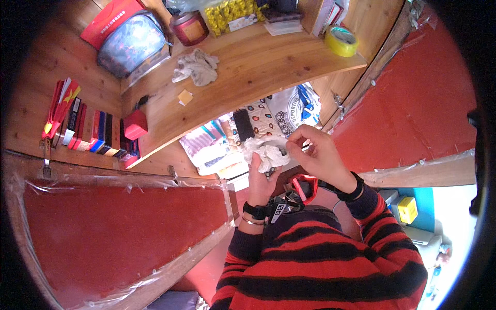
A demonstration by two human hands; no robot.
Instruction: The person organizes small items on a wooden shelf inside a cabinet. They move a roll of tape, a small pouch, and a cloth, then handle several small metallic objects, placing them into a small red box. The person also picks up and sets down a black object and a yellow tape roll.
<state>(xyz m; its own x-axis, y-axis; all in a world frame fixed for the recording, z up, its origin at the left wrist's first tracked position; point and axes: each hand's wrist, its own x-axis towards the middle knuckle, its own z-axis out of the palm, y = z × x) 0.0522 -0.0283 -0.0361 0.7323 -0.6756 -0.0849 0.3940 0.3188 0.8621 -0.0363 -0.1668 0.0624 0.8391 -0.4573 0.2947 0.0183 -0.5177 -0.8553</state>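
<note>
A crumpled white tissue [267, 155] rests in my left hand [260, 186], its loose folds spreading above the thumb and fingers. At the tissue's upper right edge, my right hand [317, 155] pinches it between thumb and index finger. The palm side of my left hand is partly covered by the paper. Just beyond the tissue, a black smartphone [243, 124] lies on a patterned quilted cloth [259, 112] in the lower compartment of a wooden cabinet.
Above my hands runs a wooden shelf [240, 73] bearing a second crumpled tissue [197, 68], a yellow tape roll [341, 40], a red jar [189, 28] and a small red box [135, 124]. Red-panelled doors flank me, the left door [128, 240] and right door [407, 104]. Folded clothes [213, 143] fill the lower compartment.
</note>
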